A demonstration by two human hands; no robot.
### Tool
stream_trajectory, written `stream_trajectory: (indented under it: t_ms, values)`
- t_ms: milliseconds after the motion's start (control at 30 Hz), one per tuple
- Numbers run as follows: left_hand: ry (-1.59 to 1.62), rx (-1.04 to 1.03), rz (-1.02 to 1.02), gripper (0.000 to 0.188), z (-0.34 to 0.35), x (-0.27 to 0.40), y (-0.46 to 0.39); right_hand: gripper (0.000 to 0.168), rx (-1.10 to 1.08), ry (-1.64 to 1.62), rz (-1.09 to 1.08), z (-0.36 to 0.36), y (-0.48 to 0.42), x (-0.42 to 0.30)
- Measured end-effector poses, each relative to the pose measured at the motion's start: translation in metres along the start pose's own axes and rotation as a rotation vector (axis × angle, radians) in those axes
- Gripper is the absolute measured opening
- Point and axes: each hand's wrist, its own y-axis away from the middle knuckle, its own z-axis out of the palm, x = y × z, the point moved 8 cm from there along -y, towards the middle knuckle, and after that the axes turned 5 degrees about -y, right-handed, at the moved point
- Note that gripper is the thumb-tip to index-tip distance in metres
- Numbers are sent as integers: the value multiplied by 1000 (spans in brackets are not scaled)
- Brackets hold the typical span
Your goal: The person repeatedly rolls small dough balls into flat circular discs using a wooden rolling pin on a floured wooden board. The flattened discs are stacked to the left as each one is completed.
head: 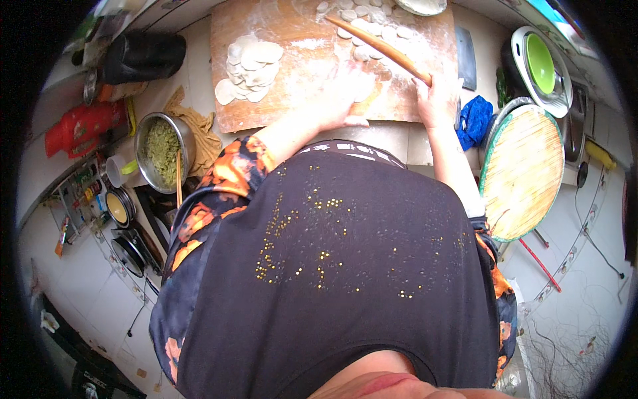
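My right hand [436, 102] grips the near end of a tapered wooden rolling pin [381, 46], which slants up and left over the floured wooden board [299, 85]. My left hand [341, 92] is low over the board's middle, its thumb apart from the fingers. Beside those fingers lies a pale dough round [366, 89]; glare hides whether they hold it. Small flattened dough pieces [362, 52] are scattered beneath and around the pin. Left of my hands, rolled dough wrappers [254, 65] overlap in a pile.
A steel bowl [187, 149] of green filling [162, 149] with chopsticks [179, 174] stands at left, by a tan cloth [199, 132]. At right are a blue cloth [476, 117], a round slatted tray [523, 174] and a green bowl [541, 65]. Another bowl [423, 5] touches the board's far edge.
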Motion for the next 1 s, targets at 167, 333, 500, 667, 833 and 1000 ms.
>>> stream_trajectory:
  t_ms: [167, 333, 500, 667, 833, 1000]
  values:
    - [-219, -84, 227, 75, 10, 20, 10, 30, 38, -4, 67, -4, 23, 22]
    - [108, 69, 155, 28, 15, -10, 52, 31, 117, -20, 55, -11, 44, 40]
    - [-292, 397, -182, 34, -66, -81, 54, 36, 11, -130, 216, -6, 57, 65]
    - [-40, 299, -16, 42, -40, -72, 2, 31, 57, -117, 151, -8, 45, 50]
    - [-272, 297, 120, 41, -20, -23, -44, 29, 124, -83, -5, -18, 30, 19]
    - [-155, 471, 296, 25, -37, -6, -18, 31, 124, -92, 41, -8, 45, 32]
